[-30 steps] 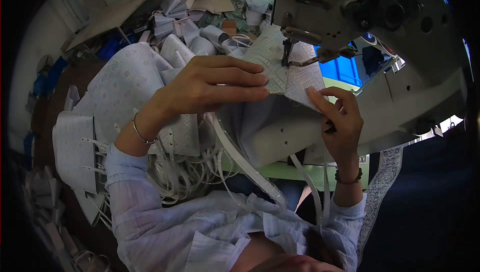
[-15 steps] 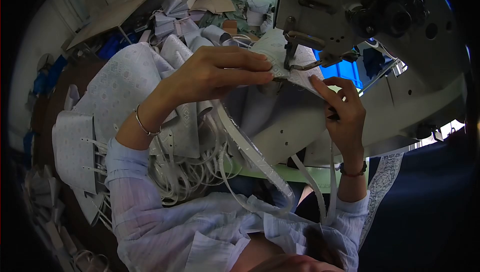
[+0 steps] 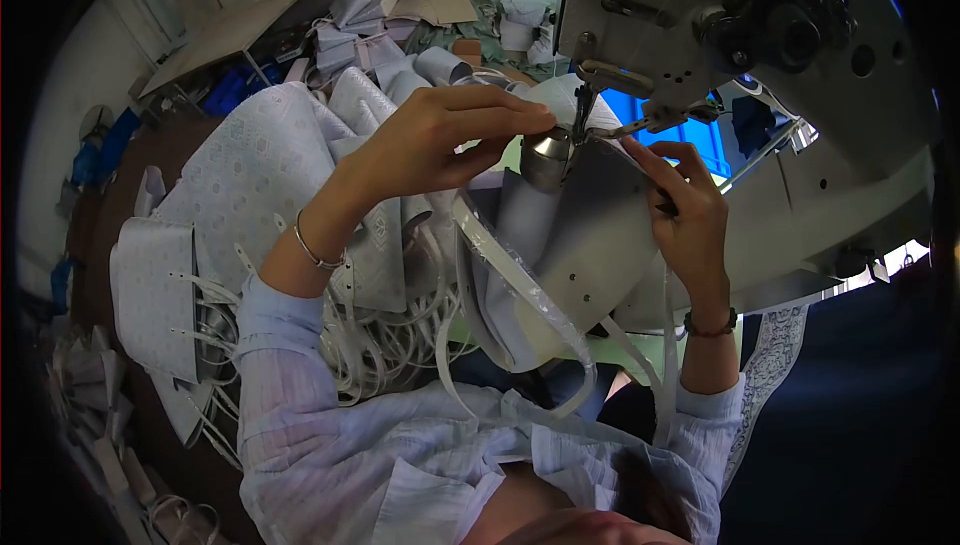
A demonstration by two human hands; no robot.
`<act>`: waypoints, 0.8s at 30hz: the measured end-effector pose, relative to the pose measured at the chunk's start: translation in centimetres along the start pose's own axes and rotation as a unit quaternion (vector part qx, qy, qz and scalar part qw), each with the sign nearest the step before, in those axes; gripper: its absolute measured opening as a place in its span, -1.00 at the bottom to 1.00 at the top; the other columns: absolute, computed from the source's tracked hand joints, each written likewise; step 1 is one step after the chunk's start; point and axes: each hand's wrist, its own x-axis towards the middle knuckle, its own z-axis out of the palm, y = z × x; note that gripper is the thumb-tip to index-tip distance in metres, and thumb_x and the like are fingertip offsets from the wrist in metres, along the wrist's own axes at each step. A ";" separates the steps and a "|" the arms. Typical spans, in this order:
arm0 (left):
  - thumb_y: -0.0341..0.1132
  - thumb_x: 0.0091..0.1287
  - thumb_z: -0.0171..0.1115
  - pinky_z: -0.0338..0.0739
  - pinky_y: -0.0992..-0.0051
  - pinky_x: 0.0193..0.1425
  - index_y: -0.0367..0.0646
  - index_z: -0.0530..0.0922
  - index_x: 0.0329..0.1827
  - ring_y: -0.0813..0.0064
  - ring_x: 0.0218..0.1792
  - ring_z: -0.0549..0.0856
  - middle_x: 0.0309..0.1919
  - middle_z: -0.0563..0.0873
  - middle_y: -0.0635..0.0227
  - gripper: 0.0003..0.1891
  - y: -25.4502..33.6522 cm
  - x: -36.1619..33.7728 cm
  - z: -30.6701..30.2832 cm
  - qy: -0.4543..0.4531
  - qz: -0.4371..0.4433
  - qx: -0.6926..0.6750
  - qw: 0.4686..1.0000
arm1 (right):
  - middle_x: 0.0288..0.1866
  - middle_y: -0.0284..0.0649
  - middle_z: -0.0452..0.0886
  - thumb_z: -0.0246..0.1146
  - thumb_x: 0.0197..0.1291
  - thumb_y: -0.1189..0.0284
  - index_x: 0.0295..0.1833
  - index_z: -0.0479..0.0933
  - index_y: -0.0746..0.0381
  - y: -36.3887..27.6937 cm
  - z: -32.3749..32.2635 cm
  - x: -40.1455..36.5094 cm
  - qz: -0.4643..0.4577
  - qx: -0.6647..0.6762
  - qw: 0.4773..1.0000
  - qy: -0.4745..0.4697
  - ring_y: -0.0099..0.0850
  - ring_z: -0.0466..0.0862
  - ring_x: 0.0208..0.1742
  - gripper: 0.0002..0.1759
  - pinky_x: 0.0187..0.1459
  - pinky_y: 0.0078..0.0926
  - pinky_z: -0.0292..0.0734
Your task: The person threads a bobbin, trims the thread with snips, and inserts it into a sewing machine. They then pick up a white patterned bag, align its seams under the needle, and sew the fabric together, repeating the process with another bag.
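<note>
"Where is the patterned piece (image 3: 558, 95)?"
"At the needle of my sewing machine (image 3: 640, 40), over the metal post (image 3: 545, 163). My left fingers (image 3: 505, 122) are closed on its near edge, left of the needle; my right fingers (image 3: 657, 170) pinch its edge on the right."

"How far along is it?"
"Its near edge is by the needle and most of what shows lies beyond, so I judge I'm working along that edge. I can't make out any stitches, nor how much edge is left."

"And the counts?"
"One piece in my fingers, one machine, one post. Left of the machine is a heap of pale pieces (image 3: 245, 155), several, overlapping too much to count; so are the white cords (image 3: 385, 355) below them. Whether those pieces are finished, I can't tell."
</note>
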 end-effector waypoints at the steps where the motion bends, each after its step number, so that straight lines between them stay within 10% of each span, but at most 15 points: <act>1: -0.59 0.10 0.27 0.66 0.44 -0.07 -0.05 0.67 0.00 0.38 -0.12 0.73 -0.05 0.71 0.36 -0.61 0.5 -0.2 0.0 -0.001 -0.001 0.000 1.000 | -0.10 -0.37 0.57 0.20 -0.16 0.83 0.17 0.60 -0.15 0.0 0.0 -0.1 0.008 0.004 1.000 -0.004 -0.54 0.62 -0.35 -0.22 -0.36 -0.58 0.57; 5: -0.50 0.19 0.26 0.60 0.44 -0.09 -0.16 0.63 0.04 0.33 -0.18 0.71 -0.16 0.73 0.24 -0.68 6.5 -1.7 -0.7 0.122 -0.008 -0.118 0.985 | -0.08 -0.36 0.57 0.21 -0.09 0.77 0.21 0.56 -0.15 -0.5 -0.1 -0.5 0.026 0.018 0.999 -0.021 -0.51 0.65 -0.32 -0.25 -0.33 -0.55 0.58; 10: -0.45 0.24 0.24 0.57 0.44 -0.10 -0.20 0.60 0.05 0.30 -0.22 0.69 -0.21 0.73 0.19 -0.70 15.8 -3.9 -0.3 0.233 0.201 -0.518 0.798 | -0.07 -0.35 0.57 0.27 -0.03 0.67 0.22 0.54 -0.08 -1.9 0.3 -1.1 0.027 -0.009 0.999 -0.019 -0.49 0.66 -0.32 -0.35 -0.34 -0.51 0.57; 16: -0.42 0.25 0.23 0.57 0.42 -0.09 -0.20 0.60 0.01 0.29 -0.21 0.69 -0.21 0.72 0.18 -0.73 19.5 -4.4 0.9 0.226 0.308 -0.569 0.728 | -0.02 -0.23 0.55 0.29 0.19 0.49 0.18 0.55 0.04 -5.1 -0.8 -3.1 -0.019 -0.096 0.995 0.033 -0.38 0.64 -0.26 -0.59 -0.33 -0.50 0.58; 24: -0.38 0.26 0.21 0.57 0.40 -0.09 -0.20 0.60 -0.03 0.27 -0.19 0.69 -0.21 0.70 0.17 -0.76 22.4 -5.4 1.3 0.217 0.330 -0.581 0.712 | -0.03 -0.26 0.57 0.34 -0.11 0.64 0.07 0.58 0.14 -8.0 -1.9 -7.1 -0.052 -0.119 0.981 -0.142 -0.25 0.66 -0.20 -0.49 -0.20 -0.39 0.57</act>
